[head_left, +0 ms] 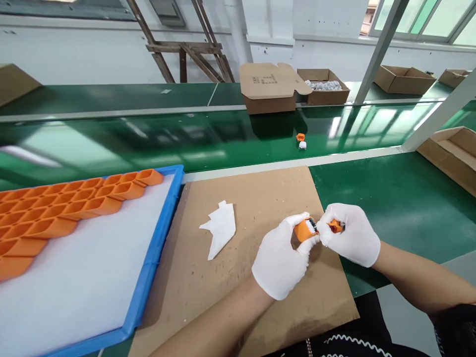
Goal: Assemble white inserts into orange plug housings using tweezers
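Orange housing (305,231) above a cardboard sheet (267,198), clasped in the half-curled, gloved left hand (281,257); close beside, a folded orange piece (335,226) within the nearly closed right hand (350,234), exact fingertip contact impossible to tell. Possible trouble: a slip from too light a gloved grip, or damage to the dark part (313,224) at the housing's open end from a sideways tug. At left, a blue tray (150,265) with staggered rows of open orange shells (63,210). Beyond, a carton (327,97) of whitish pieces (325,86); another (269,105), contents hidden.
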`<state>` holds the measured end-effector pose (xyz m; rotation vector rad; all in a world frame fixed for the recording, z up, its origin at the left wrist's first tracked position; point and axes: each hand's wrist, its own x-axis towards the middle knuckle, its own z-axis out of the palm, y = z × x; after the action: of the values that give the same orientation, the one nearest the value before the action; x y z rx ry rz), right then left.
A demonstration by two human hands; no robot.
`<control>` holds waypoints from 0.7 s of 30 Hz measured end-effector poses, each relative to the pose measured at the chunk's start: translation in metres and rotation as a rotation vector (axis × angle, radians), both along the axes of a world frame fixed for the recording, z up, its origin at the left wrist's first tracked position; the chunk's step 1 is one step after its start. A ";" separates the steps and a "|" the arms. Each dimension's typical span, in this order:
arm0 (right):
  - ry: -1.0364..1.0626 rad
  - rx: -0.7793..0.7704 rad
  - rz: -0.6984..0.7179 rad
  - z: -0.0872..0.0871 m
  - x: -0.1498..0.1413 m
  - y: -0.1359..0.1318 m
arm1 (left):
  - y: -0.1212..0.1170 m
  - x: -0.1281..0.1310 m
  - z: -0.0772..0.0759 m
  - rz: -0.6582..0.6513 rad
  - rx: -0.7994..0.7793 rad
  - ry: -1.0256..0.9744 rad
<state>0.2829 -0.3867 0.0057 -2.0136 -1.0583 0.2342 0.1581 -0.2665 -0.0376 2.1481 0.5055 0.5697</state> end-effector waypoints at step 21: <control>0.784 -0.005 0.069 0.009 0.019 0.007 | -0.002 0.000 0.000 0.012 -0.138 -0.074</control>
<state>0.3021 -0.3793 0.0144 -1.6445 -0.6128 0.9683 0.1584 -0.2684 -0.0379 1.9875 0.5024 0.6015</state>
